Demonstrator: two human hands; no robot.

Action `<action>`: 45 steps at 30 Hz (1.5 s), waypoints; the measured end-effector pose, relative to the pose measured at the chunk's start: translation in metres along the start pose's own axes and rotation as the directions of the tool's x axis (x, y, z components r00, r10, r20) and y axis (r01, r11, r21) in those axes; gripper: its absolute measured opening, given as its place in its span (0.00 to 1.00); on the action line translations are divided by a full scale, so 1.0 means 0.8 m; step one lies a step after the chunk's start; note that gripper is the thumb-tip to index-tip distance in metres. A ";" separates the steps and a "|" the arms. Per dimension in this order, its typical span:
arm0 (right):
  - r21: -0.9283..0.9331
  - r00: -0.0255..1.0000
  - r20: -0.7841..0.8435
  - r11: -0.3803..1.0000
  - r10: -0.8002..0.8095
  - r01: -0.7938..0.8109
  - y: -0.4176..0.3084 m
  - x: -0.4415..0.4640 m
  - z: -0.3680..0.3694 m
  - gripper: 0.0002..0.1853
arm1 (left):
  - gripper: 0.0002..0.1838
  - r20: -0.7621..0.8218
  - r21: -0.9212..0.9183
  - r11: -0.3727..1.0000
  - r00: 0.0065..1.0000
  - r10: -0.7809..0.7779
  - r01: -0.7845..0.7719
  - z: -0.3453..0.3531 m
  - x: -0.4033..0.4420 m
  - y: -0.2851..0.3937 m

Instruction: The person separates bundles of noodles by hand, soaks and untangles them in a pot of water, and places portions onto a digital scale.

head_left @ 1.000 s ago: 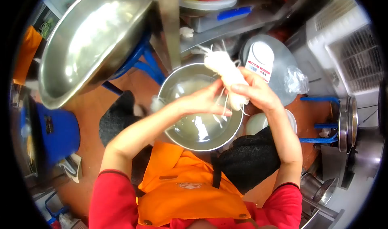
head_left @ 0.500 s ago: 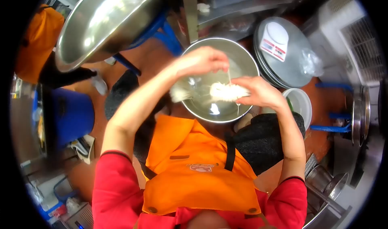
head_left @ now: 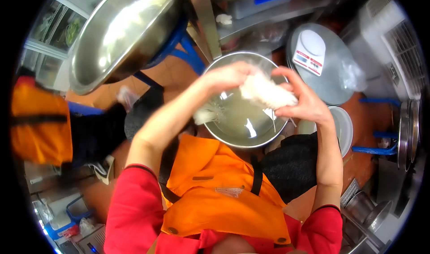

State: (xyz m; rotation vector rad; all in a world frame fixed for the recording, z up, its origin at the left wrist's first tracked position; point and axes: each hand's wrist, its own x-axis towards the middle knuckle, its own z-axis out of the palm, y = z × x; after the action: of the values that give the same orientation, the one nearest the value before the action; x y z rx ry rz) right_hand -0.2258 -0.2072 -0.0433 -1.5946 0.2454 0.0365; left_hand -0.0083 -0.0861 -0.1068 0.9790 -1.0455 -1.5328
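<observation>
A pale bundle of fine white noodle-like strands [head_left: 264,91] is stretched between my hands above a round metal bowl [head_left: 242,143]. My left hand [head_left: 233,75] has its fingers closed at the bundle's upper left end; motion blurs them. Around the lower right end, my right hand [head_left: 307,99] grips with thumb below and fingers above. Thin loose strands hang beneath that hand. Clear liquid in the bowl reflects light. At the bowl's left rim a second white stringy bundle [head_left: 205,115] rests partly over the edge.
A large tilted metal basin [head_left: 80,70] stands on a blue stand at upper left. To the right, a kitchen scale [head_left: 310,52] and a clear plastic bag [head_left: 351,77] sit on a grey round lid [head_left: 331,92]. A white bucket [head_left: 346,128] is below. Another person's orange apron [head_left: 40,128] shows at left.
The bundle has risen toward the upper right, and my left hand has come down from a thin string to the bundle's end. The view has shifted; the other person shows lower at left.
</observation>
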 end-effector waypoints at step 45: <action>-0.363 0.540 -0.768 0.461 0.343 -0.810 0.382 -0.274 -0.131 0.20 | 0.09 -0.516 0.375 0.618 0.709 -0.481 0.692 -0.030 -0.089 -0.115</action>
State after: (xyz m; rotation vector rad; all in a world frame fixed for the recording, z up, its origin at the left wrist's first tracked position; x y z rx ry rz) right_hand -0.5078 -0.2873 -0.3012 -2.1556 1.5212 0.2202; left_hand 0.0010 -0.0074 -0.1960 2.1286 -0.9319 -1.4755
